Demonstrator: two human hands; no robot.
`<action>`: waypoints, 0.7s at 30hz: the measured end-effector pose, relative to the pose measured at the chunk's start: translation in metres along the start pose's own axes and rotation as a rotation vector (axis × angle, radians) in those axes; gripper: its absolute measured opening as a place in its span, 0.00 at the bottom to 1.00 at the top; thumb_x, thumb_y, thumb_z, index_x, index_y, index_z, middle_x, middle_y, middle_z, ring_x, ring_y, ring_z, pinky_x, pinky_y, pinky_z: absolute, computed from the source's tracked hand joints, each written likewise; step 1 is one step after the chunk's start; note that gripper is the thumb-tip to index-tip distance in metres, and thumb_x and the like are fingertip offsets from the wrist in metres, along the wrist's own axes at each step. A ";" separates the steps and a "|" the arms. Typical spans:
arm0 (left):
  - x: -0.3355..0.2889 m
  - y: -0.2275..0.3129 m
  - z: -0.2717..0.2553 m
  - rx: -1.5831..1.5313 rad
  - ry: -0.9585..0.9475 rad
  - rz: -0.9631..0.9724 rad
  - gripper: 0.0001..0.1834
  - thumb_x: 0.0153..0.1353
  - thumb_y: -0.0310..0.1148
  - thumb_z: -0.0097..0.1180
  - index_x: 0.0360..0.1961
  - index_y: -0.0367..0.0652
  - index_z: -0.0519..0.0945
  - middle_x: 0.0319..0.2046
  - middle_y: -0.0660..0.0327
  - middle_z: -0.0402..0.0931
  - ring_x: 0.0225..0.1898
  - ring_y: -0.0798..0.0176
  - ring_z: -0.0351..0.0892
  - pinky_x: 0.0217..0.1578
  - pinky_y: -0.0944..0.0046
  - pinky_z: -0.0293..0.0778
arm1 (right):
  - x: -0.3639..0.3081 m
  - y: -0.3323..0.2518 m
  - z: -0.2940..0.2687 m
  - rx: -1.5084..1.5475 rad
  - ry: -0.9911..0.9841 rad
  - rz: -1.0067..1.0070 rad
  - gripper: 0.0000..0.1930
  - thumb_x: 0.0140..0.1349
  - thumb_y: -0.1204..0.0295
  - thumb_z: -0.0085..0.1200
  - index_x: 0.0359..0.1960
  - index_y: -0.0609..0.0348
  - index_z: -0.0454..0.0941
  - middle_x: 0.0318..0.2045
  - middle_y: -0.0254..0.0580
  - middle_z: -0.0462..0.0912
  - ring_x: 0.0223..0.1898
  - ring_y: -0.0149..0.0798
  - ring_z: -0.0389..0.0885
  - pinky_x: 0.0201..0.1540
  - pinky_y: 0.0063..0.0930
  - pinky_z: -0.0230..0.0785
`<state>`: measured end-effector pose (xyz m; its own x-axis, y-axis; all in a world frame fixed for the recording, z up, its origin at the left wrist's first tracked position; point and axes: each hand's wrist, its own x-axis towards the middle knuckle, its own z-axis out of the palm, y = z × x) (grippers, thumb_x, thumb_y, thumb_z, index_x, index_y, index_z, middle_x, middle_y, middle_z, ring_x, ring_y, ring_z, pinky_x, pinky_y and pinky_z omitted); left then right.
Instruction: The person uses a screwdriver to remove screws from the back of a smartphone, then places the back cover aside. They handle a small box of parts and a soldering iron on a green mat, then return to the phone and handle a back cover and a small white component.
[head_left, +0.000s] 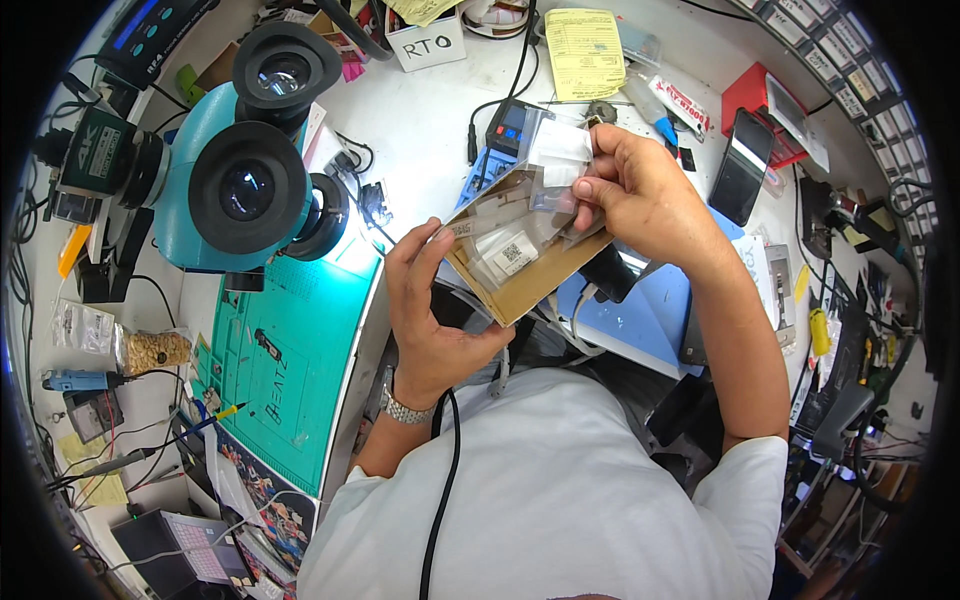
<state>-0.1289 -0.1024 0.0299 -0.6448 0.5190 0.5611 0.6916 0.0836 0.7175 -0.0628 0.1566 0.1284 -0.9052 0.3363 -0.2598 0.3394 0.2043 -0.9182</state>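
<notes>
A shallow cardboard box (548,284) is tilted in front of my chest. My left hand (432,338) grips its left end, thumb below and fingers on the upper edge. Several small clear plastic bags (508,256) lie inside, one bearing a white label with a square code. My right hand (648,192) is over the box's far right end, pinching a clear plastic bag (558,165) with a white label between thumb and fingers. What that bag contains is too small to make out.
On the left stands a teal microscope (205,120) above a green work mat (290,370). A dark phone (744,165) leans by a red box (760,105) at the right. Behind the box are a yellow paper (583,55) and a white bin (428,42). A black cable (445,490) hangs over my shirt.
</notes>
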 end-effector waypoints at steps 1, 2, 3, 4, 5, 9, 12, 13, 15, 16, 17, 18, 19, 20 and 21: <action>0.000 -0.001 0.000 -0.001 0.002 0.000 0.61 0.33 0.27 0.83 0.75 0.48 0.70 0.67 0.46 0.69 0.68 0.42 0.73 0.66 0.45 0.76 | -0.001 -0.002 -0.002 -0.008 -0.018 0.007 0.07 0.76 0.82 0.54 0.51 0.70 0.80 0.35 0.43 0.90 0.32 0.29 0.87 0.38 0.31 0.82; -0.001 -0.001 0.001 -0.003 0.005 0.001 0.61 0.33 0.27 0.83 0.75 0.48 0.70 0.67 0.46 0.69 0.68 0.42 0.73 0.66 0.45 0.76 | -0.002 -0.003 -0.003 -0.016 -0.036 0.015 0.07 0.76 0.82 0.54 0.51 0.69 0.80 0.36 0.43 0.90 0.32 0.29 0.87 0.38 0.31 0.82; -0.001 -0.002 0.001 -0.005 0.008 0.001 0.61 0.33 0.27 0.83 0.75 0.48 0.70 0.67 0.46 0.69 0.68 0.42 0.73 0.66 0.45 0.76 | -0.002 -0.005 -0.003 -0.021 -0.039 0.010 0.07 0.76 0.81 0.53 0.51 0.69 0.80 0.37 0.43 0.90 0.32 0.29 0.87 0.38 0.31 0.82; -0.001 -0.002 0.002 -0.007 0.012 0.001 0.61 0.33 0.27 0.83 0.75 0.48 0.70 0.67 0.46 0.69 0.68 0.42 0.73 0.66 0.45 0.76 | -0.003 -0.008 -0.003 -0.026 -0.042 0.006 0.06 0.77 0.81 0.53 0.50 0.69 0.80 0.37 0.43 0.91 0.32 0.29 0.88 0.38 0.31 0.82; -0.001 -0.002 0.002 -0.008 0.015 0.001 0.61 0.33 0.27 0.83 0.75 0.48 0.70 0.67 0.46 0.69 0.68 0.42 0.73 0.66 0.45 0.76 | -0.003 -0.009 -0.003 -0.030 -0.045 0.001 0.06 0.77 0.81 0.52 0.50 0.69 0.80 0.38 0.43 0.91 0.32 0.29 0.88 0.38 0.31 0.82; 0.000 -0.001 0.001 -0.004 0.002 -0.004 0.61 0.33 0.27 0.83 0.75 0.48 0.70 0.67 0.46 0.69 0.69 0.42 0.73 0.66 0.46 0.76 | -0.003 -0.006 -0.003 -0.011 -0.035 -0.021 0.06 0.78 0.80 0.52 0.50 0.67 0.80 0.40 0.43 0.92 0.32 0.28 0.88 0.39 0.30 0.82; 0.000 0.000 0.000 -0.010 0.001 -0.005 0.61 0.33 0.26 0.82 0.75 0.47 0.69 0.67 0.46 0.69 0.69 0.42 0.73 0.66 0.46 0.76 | -0.004 -0.005 -0.003 0.013 -0.033 -0.022 0.07 0.78 0.80 0.51 0.51 0.67 0.80 0.41 0.43 0.92 0.32 0.28 0.88 0.38 0.29 0.82; 0.000 0.000 0.000 -0.013 0.001 -0.007 0.61 0.33 0.26 0.82 0.75 0.47 0.70 0.67 0.46 0.69 0.69 0.42 0.73 0.66 0.46 0.76 | -0.005 -0.007 -0.003 0.006 -0.034 -0.021 0.07 0.79 0.79 0.51 0.51 0.66 0.80 0.41 0.43 0.92 0.32 0.27 0.88 0.38 0.29 0.82; -0.001 0.000 0.000 -0.016 0.003 -0.007 0.61 0.33 0.26 0.82 0.75 0.47 0.70 0.68 0.46 0.69 0.68 0.43 0.73 0.66 0.47 0.76 | -0.005 -0.007 -0.003 0.006 -0.041 -0.028 0.07 0.79 0.79 0.50 0.51 0.66 0.80 0.41 0.42 0.93 0.33 0.27 0.87 0.39 0.29 0.82; 0.000 0.000 0.000 -0.016 0.005 -0.005 0.61 0.33 0.26 0.82 0.75 0.47 0.70 0.68 0.46 0.69 0.68 0.43 0.73 0.66 0.47 0.76 | -0.005 -0.006 -0.003 0.012 -0.046 -0.034 0.07 0.80 0.78 0.50 0.51 0.66 0.80 0.41 0.42 0.93 0.33 0.26 0.87 0.39 0.28 0.82; 0.000 0.000 0.001 -0.016 0.008 -0.003 0.60 0.33 0.26 0.82 0.75 0.47 0.70 0.68 0.46 0.69 0.68 0.43 0.73 0.66 0.47 0.76 | -0.004 -0.005 -0.004 0.019 -0.051 -0.041 0.07 0.80 0.78 0.50 0.51 0.66 0.80 0.41 0.42 0.92 0.34 0.26 0.87 0.39 0.28 0.81; 0.000 0.001 0.001 -0.016 0.009 -0.004 0.60 0.33 0.26 0.82 0.75 0.47 0.70 0.67 0.46 0.69 0.68 0.42 0.73 0.66 0.47 0.76 | -0.005 -0.005 -0.004 0.032 -0.045 -0.043 0.07 0.77 0.79 0.51 0.50 0.66 0.81 0.41 0.43 0.92 0.34 0.28 0.88 0.40 0.28 0.81; 0.000 0.001 0.001 -0.016 0.010 -0.005 0.60 0.33 0.26 0.82 0.75 0.47 0.70 0.67 0.46 0.69 0.68 0.42 0.73 0.66 0.47 0.76 | -0.005 -0.004 -0.004 0.045 -0.039 -0.046 0.07 0.75 0.81 0.53 0.49 0.67 0.82 0.41 0.45 0.93 0.34 0.31 0.89 0.40 0.29 0.82; 0.000 0.001 0.001 -0.016 0.012 -0.005 0.59 0.33 0.26 0.82 0.74 0.47 0.70 0.67 0.46 0.69 0.68 0.42 0.73 0.66 0.47 0.76 | -0.005 -0.004 -0.004 0.058 -0.033 -0.048 0.08 0.72 0.82 0.54 0.48 0.67 0.83 0.41 0.46 0.93 0.34 0.34 0.89 0.41 0.29 0.82; -0.002 0.003 0.000 -0.013 0.008 -0.007 0.59 0.34 0.27 0.82 0.74 0.47 0.70 0.67 0.46 0.69 0.68 0.42 0.73 0.66 0.47 0.76 | -0.008 -0.003 -0.005 -0.124 -0.065 -0.098 0.09 0.68 0.83 0.55 0.47 0.67 0.84 0.40 0.48 0.92 0.35 0.38 0.89 0.43 0.31 0.82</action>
<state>-0.1262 -0.1033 0.0310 -0.6525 0.5113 0.5594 0.6827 0.0760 0.7268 -0.0557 0.1583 0.1350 -0.9488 0.2499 -0.1934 0.2741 0.3464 -0.8971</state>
